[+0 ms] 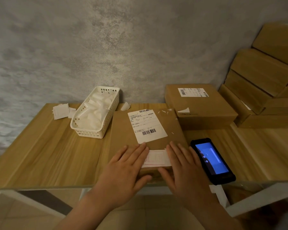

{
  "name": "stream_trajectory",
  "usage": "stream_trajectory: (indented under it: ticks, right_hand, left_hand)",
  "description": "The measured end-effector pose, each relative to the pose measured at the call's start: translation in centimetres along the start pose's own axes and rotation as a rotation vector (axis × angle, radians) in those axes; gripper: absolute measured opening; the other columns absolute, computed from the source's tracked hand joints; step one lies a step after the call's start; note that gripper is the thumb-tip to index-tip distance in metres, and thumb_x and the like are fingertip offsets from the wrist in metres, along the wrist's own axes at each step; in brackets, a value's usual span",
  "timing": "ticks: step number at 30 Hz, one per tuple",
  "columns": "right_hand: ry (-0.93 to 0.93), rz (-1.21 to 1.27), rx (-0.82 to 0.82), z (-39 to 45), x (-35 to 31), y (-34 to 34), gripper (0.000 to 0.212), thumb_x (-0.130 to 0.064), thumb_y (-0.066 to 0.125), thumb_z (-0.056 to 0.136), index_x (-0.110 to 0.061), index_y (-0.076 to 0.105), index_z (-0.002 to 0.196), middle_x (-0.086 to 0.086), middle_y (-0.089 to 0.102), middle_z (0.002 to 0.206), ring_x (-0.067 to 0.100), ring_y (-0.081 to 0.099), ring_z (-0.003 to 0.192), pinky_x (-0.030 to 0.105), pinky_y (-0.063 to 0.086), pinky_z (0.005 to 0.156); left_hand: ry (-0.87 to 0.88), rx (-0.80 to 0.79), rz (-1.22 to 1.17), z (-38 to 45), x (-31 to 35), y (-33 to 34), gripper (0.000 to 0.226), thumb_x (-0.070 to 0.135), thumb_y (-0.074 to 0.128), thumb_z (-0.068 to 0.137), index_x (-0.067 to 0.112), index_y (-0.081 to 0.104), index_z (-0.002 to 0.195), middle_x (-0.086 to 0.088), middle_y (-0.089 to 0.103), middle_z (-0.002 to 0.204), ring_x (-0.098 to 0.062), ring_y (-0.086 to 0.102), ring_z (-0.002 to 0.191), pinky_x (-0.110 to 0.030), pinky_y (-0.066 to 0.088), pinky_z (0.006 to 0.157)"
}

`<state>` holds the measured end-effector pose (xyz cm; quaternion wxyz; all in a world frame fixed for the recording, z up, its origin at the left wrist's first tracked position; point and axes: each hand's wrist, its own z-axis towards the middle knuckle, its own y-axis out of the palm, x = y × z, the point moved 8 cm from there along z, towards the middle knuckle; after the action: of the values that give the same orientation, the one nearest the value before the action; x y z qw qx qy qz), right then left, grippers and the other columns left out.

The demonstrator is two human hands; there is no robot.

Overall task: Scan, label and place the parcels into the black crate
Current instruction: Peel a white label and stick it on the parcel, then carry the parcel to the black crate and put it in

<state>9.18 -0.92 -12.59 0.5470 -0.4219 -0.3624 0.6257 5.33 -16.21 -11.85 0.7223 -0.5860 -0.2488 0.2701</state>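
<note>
Pressing the small label onto the parcel at the table's front edge.

The flat brown cardboard parcel (pixel 146 140) lies in the middle of the light wooden table (pixel 45 155), with a large white shipping label (pixel 146 126) already on top, and a small white sticker with red lines (pixel 156 158) sits near its front edge. The left hand (pixel 123 173) and the right hand (pixel 184 168) lie flat on either side of the sticker, fingers straight, pressing and gripping nothing. To do this well, I think the person should smooth from the middle outward, so no corner lifts. A black handheld scanner with a blue screen (pixel 212 161) lies just beside the parcel on the right. Further away stand a white plastic basket (pixel 96 112) and more cardboard boxes (pixel 199 105). The black crate is not in view.
</note>
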Motion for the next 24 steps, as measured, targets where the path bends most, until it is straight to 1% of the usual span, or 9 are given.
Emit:
stream_trajectory:
  ticks: [3, 6, 10, 12, 14, 16, 18, 20, 24]
  right_hand:
    - [-0.016, -0.087, -0.101, -0.2, 0.5, 0.7, 0.078, -0.066, 0.019, 0.095, -0.011, 0.044, 0.144, 0.007, 0.044, 0.15, 0.03, 0.042, 0.137, 0.051, 0.025, 0.113]
    - [-0.016, -0.043, -0.149, -0.1, 0.4, 0.8, 0.081, -0.069, 0.018, 0.094, -0.012, 0.04, 0.146, 0.007, 0.039, 0.153, 0.03, 0.038, 0.139, 0.051, 0.028, 0.114]
    - [0.201, 0.405, -0.081, -0.6, 2.8, -0.4, 0.075, -0.071, 0.021, 0.092, -0.027, 0.02, 0.152, -0.015, 0.019, 0.157, 0.006, 0.019, 0.143, 0.031, 0.025, 0.113]
    - [0.377, 0.648, 0.004, -1.0, 5.1, -1.2, 0.058, -0.061, 0.031, 0.094, -0.034, 0.03, 0.145, -0.019, 0.034, 0.146, 0.001, 0.033, 0.133, 0.019, 0.034, 0.102]
    - [0.57, 0.841, 0.003, -1.3, 7.1, -0.3, 0.046, -0.048, 0.035, 0.095, -0.034, 0.041, 0.138, -0.014, 0.047, 0.134, 0.005, 0.045, 0.122, 0.01, 0.037, 0.085]
    - [0.74, 1.017, -0.038, -1.8, 8.3, 1.6, 0.036, -0.04, 0.035, 0.1, -0.032, 0.049, 0.132, -0.009, 0.055, 0.123, 0.011, 0.051, 0.115, 0.012, 0.038, 0.074]
    - [0.836, 1.087, -0.072, -2.0, 8.6, 3.0, 0.031, -0.038, 0.035, 0.102, -0.031, 0.054, 0.126, -0.006, 0.059, 0.114, 0.01, 0.056, 0.104, 0.016, 0.04, 0.068]
    - [0.885, 1.126, -0.106, -1.9, 8.5, 3.7, 0.028, -0.037, 0.036, 0.103, -0.031, 0.056, 0.121, -0.007, 0.06, 0.105, 0.003, 0.054, 0.091, 0.02, 0.04, 0.065]
    - [0.898, 1.226, -0.142, -1.6, 8.0, 4.3, 0.022, -0.039, 0.04, 0.102, -0.034, 0.058, 0.115, -0.008, 0.063, 0.102, 0.01, 0.058, 0.094, 0.029, 0.047, 0.077]
  left_hand:
    - [-0.017, -0.047, 0.069, -0.4, -0.1, 0.4, 0.079, 0.065, 0.031, 0.096, 0.009, 0.034, 0.152, -0.009, 0.035, 0.157, -0.023, 0.038, 0.143, -0.045, 0.04, 0.113]
    - [-0.04, -0.105, 0.06, -0.3, 0.0, 0.8, 0.083, 0.067, 0.03, 0.094, 0.007, 0.036, 0.151, -0.011, 0.035, 0.157, -0.026, 0.039, 0.142, -0.048, 0.043, 0.109]
    - [-0.11, -0.04, -0.279, -0.4, -1.5, -1.4, 0.078, 0.073, 0.017, 0.093, 0.031, 0.007, 0.158, 0.014, 0.004, 0.164, -0.002, 0.002, 0.151, -0.026, 0.007, 0.122]
    - [-0.223, 0.1, -0.494, -0.9, -3.6, -2.8, 0.063, 0.065, 0.029, 0.095, 0.039, 0.027, 0.152, 0.023, 0.028, 0.155, 0.004, 0.024, 0.143, -0.025, 0.022, 0.117]
    - [-0.406, 0.328, -0.703, -2.3, -6.6, -3.5, 0.042, 0.051, 0.037, 0.099, 0.037, 0.05, 0.136, 0.028, 0.056, 0.128, 0.003, 0.052, 0.12, -0.025, 0.043, 0.097]
    - [-0.676, 0.436, -1.006, -3.9, -9.3, -1.5, 0.026, 0.036, 0.038, 0.105, 0.037, 0.06, 0.12, 0.024, 0.064, 0.106, -0.004, 0.06, 0.104, -0.022, 0.045, 0.08]
    - [-0.873, 0.393, -1.184, -4.7, -10.3, 1.3, 0.028, 0.036, 0.035, 0.106, 0.04, 0.061, 0.116, 0.019, 0.066, 0.106, -0.011, 0.061, 0.106, -0.024, 0.044, 0.078]
    - [-0.987, 0.243, -1.228, -5.1, -9.7, 3.5, 0.035, 0.047, 0.031, 0.104, 0.041, 0.057, 0.127, 0.012, 0.065, 0.118, -0.013, 0.062, 0.106, -0.027, 0.047, 0.076]
    - [-1.084, 0.174, -1.256, -5.4, -8.6, 4.7, 0.048, 0.058, 0.031, 0.1, 0.035, 0.056, 0.134, 0.002, 0.069, 0.118, -0.022, 0.066, 0.102, -0.038, 0.055, 0.078]
